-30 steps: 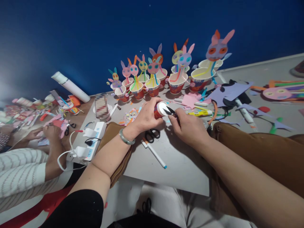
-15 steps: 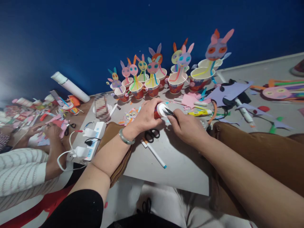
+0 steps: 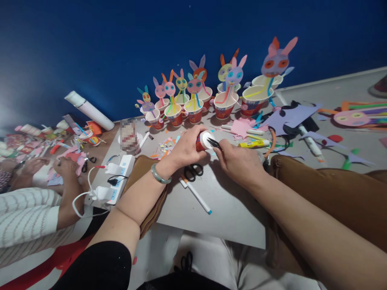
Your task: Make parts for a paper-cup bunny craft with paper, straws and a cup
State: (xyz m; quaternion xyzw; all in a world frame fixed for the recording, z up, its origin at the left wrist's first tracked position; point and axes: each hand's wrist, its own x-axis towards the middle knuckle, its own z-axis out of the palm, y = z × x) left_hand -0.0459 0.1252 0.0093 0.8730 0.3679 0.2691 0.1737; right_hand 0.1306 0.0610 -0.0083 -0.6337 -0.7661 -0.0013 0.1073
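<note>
My left hand [image 3: 190, 146] is wrapped around a red and blue paper cup [image 3: 200, 142], its white base turned up towards me. My right hand [image 3: 237, 163] is closed on black scissors [image 3: 214, 142]; the fingers hide the handles. Two dark points show slightly apart at the white base, touching it or just above it; I cannot tell which. Below my left hand, a second pair of black-handled scissors [image 3: 194, 172] lies on the table. A white marker [image 3: 198, 196] with a blue tip lies beside it.
Paper cups with rabbit-like paper figures [image 3: 193, 110] line the blue wall. A yellow marker [image 3: 254, 143] and purple paper scraps [image 3: 292, 119] lie right. A white power strip [image 3: 125, 177] is left. A co-worker's hands [image 3: 65, 167] handle paper farther left.
The scissors in my right hand have tilted slightly, and their two points now show apart. My left hand and the cup stay nearly still. The co-worker's hands have moved a little.
</note>
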